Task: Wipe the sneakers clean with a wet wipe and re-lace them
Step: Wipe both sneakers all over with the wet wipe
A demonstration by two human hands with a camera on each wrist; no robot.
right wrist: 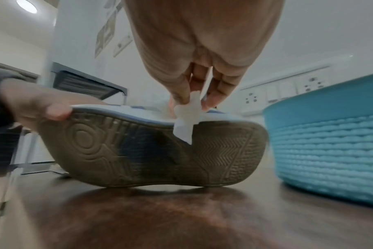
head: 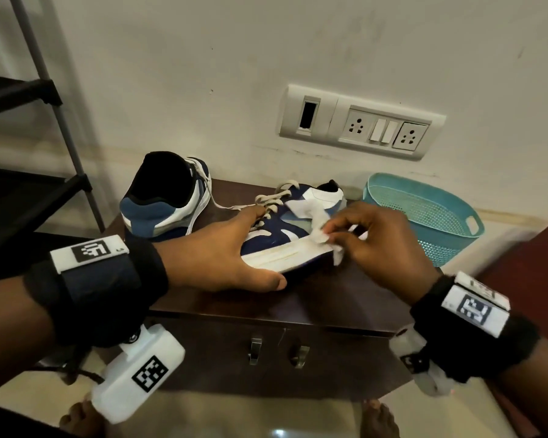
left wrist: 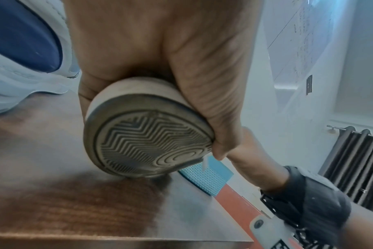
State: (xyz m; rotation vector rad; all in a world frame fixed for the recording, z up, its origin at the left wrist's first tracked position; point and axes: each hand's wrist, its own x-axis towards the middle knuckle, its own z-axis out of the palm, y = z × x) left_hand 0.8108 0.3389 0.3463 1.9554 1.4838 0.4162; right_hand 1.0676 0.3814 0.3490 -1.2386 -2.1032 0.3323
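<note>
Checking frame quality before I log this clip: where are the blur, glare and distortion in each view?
Head view: mostly sharp, right hand and wet wipe slightly motion-blurred, wall lines bent by the wide lens. Left wrist view: left hand soft, cabinet top smeared. Right wrist view: basket blurred, tilted sneaker's sole shadowed, ceiling light glaring.
</note>
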